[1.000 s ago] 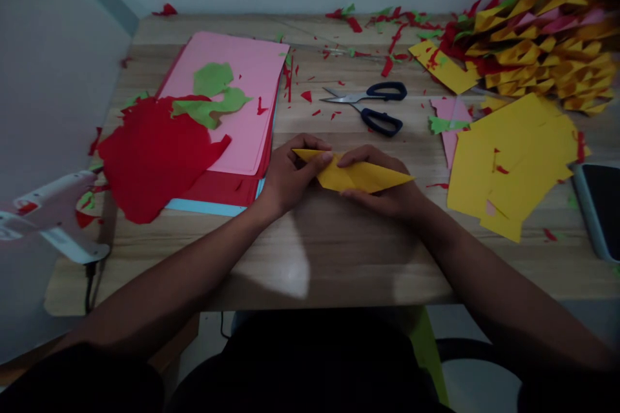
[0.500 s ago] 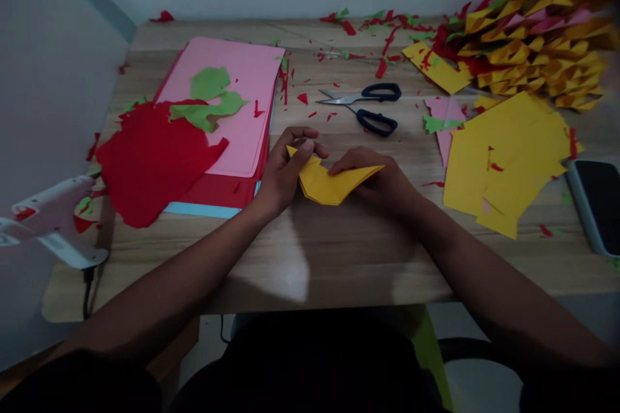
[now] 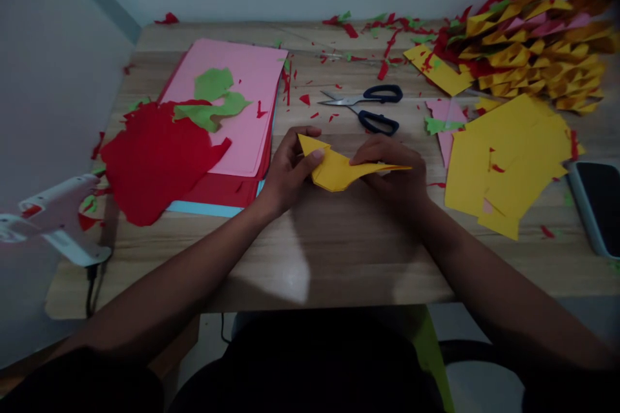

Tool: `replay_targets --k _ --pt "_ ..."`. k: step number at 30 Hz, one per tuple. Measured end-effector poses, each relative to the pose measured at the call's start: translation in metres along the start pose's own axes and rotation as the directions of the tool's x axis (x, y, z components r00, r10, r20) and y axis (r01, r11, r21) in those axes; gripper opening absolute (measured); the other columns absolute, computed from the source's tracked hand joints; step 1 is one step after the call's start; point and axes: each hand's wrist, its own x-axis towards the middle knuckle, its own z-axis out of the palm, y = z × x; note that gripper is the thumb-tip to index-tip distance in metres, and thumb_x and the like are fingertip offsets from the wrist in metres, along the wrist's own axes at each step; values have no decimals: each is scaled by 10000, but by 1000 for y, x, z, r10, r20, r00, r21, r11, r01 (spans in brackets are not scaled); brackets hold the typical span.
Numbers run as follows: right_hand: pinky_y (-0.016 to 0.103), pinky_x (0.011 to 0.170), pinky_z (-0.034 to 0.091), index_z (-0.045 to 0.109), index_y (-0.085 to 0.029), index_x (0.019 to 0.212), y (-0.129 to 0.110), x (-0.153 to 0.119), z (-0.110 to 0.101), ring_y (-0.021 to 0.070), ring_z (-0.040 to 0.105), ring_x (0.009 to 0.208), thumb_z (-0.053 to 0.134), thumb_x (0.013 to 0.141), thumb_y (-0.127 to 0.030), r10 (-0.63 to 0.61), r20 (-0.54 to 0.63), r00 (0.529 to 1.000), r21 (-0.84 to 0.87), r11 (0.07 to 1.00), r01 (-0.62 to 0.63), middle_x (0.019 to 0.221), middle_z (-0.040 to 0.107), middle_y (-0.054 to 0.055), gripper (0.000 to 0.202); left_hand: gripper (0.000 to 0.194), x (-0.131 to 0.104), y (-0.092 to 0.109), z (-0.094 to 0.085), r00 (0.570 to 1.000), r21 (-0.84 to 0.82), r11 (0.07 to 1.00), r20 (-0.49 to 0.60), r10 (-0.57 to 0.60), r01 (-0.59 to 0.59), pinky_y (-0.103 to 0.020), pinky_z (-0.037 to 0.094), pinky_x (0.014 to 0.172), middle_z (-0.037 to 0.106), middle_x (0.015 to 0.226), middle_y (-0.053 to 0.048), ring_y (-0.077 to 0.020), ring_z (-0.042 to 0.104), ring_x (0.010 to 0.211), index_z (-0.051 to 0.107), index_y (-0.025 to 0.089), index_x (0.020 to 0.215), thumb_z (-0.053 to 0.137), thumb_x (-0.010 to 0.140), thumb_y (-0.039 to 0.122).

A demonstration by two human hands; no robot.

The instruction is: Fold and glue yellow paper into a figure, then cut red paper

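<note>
Our left hand (image 3: 292, 171) and right hand (image 3: 400, 168) pinch one folded yellow paper (image 3: 336, 173) between them, over the table (image 3: 358, 277). From it, we find scissors (image 3: 357, 100) at one o'clock, yellow sheets (image 3: 518, 184) at three, red paper (image 3: 150, 168) at nine and, farthest, clustered yellow folds (image 3: 537, 55) at two.

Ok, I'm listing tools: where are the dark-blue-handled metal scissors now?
Head view, upper centre: the scissors lie open beyond the right hand and folded yellow paper, right of the pink paper sheets.
</note>
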Motion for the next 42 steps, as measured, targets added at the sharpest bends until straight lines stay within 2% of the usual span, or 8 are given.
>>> replay_targets --k 4,11,14,18,20,28,35,42 --pt "336 638 495 700 -287 858 0 0 1 181 623 737 674 884 -326 -32 7 999 21 999 32 816 697 12 54 444 1 0 0 999 89 995 0 46 -46 -304 534 756 583 1075 -64 -191 624 927 472 251 1139 620 830 533" --pt "310 591 447 708 -260 837 -2 1 0 168 583 692 682 883 -366 -7 7 1000 53 999 6 795 666 21 119 561 -2 1 0 997 -7 999 65 -37 37 -275 514 539 593 873 -17 -166 630 673 397 297 1265 682 819 481" --pt "309 602 446 707 -249 869 -1 1 -1 173 583 708 666 889 -394 12 104 995 78 997 -20 829 646 33 152 579 -2 0 1 998 -25 998 25 -49 50 -252 507 498 597 886 -11 -158 636 662 386 308 1279 701 814 447" --pt "348 767 488 704 -279 987 3 -1 -2 202 622 855 603 923 -404 -1 277 961 58 998 -16 937 648 40 173 537 -1 -1 1 999 -7 999 11 -44 44 -238 492 486 606 906 -11 -141 620 640 397 309 1271 679 833 442" --pt "348 798 486 706 -284 1004 3 -1 -2 201 624 871 585 936 -408 -10 312 950 65 998 -11 942 644 39 187 510 -1 -1 0 999 11 999 20 -35 34 -242 501 518 606 902 -12 -145 623 669 419 294 1249 677 834 442" --pt "339 793 467 701 -246 1014 3 1 0 202 614 871 610 922 -463 -82 327 942 151 988 34 923 665 54 252 443 0 -2 1 999 -39 999 30 24 -23 -247 525 684 632 956 -26 -144 637 797 504 230 1176 705 817 395" --pt "330 757 429 613 -211 811 5 1 2 184 548 787 513 981 -406 -36 369 929 120 993 -9 793 583 28 277 228 -2 -4 1 986 -57 998 165 39 -30 -211 481 636 620 895 -20 -126 599 760 625 192 1023 681 845 322" --pt "297 658 364 545 -204 756 2 0 2 149 486 689 552 964 -383 18 317 948 88 995 -49 729 513 -5 273 225 -2 -2 1 986 -105 994 168 10 8 -194 475 551 612 860 -2 -102 595 655 606 203 1040 673 839 278"
